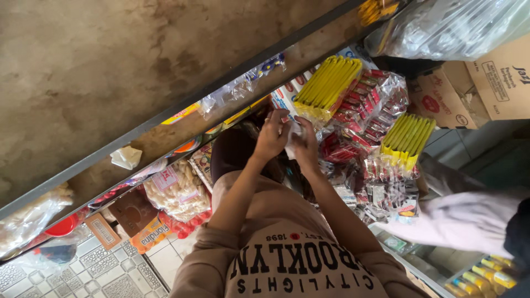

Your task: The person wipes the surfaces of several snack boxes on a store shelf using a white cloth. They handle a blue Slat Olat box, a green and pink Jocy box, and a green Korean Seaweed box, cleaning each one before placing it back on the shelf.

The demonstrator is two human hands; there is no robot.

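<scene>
left hand (271, 135) and right hand (305, 142): both raised in front of the person, close together, fingers curled onto a small white packet (291, 138) held between them; the packet is mostly hidden by the fingers, so its kind cannot be told. grip: both hands closed on it, left fingers bent over its upper edge, right fingers wrapped at its side. setting: the hands sit just beside hanging strips of red sachets (364, 105), with a yellow packet bundle (328, 88) touching the sachets just above the hands and a second yellow packet bundle (407, 138) further off. open room: little; goods crowd the hands on the far side, and the only clear gap lies toward the person's own chest, between the two forearms. below the sachets: darker sachet strips (386, 190) hanging close. edge: a grey metal rail (182, 105) runs diagonally across the view, just beyond the left hand, with clear bags (237, 88) hanging along it. beside the left arm: a bag of pale crackers (176, 190), a brown box (132, 212), an orange packet (152, 234), packed tight together. floor: patterned tiles (105, 267). upper corner: cardboard boxes (480, 83) under a large clear plastic bag (452, 25). another person's pale sleeve (464, 221) reaches in from the side, well apart from the hands.
</scene>
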